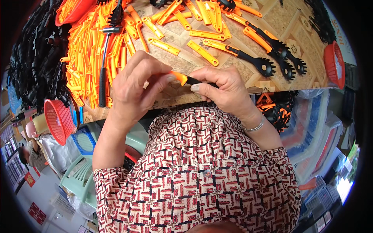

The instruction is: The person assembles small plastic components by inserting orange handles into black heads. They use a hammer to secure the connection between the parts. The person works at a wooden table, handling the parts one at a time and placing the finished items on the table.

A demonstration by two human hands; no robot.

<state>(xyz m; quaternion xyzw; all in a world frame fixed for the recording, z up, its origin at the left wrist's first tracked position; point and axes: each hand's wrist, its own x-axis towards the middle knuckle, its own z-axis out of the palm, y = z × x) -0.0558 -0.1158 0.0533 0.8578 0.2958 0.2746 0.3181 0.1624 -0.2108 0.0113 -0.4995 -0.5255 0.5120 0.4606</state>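
Note:
Over the table's near edge, my left hand (136, 83) pinches an orange plastic handle (180, 78), mostly hidden by its fingers. My right hand (225, 87) grips a black utensil neck (192, 80) whose end meets that handle; the utensil's head is hidden behind the hand. Beyond my hands lie loose orange handles (203, 53). Several black pasta servers (252, 59) with orange handles rest on the far right of them. A hammer (104, 66) with a black grip lies left of my left hand, on a big heap of orange handles (91, 50).
A tall heap of black utensil parts (39, 66) stands at the far left. Red baskets sit at the table's left corner (59, 122), top left (75, 11) and right edge (335, 64). Below the table's right side are more orange-and-black utensils (278, 112). A pale green chair (79, 174) stands lower left.

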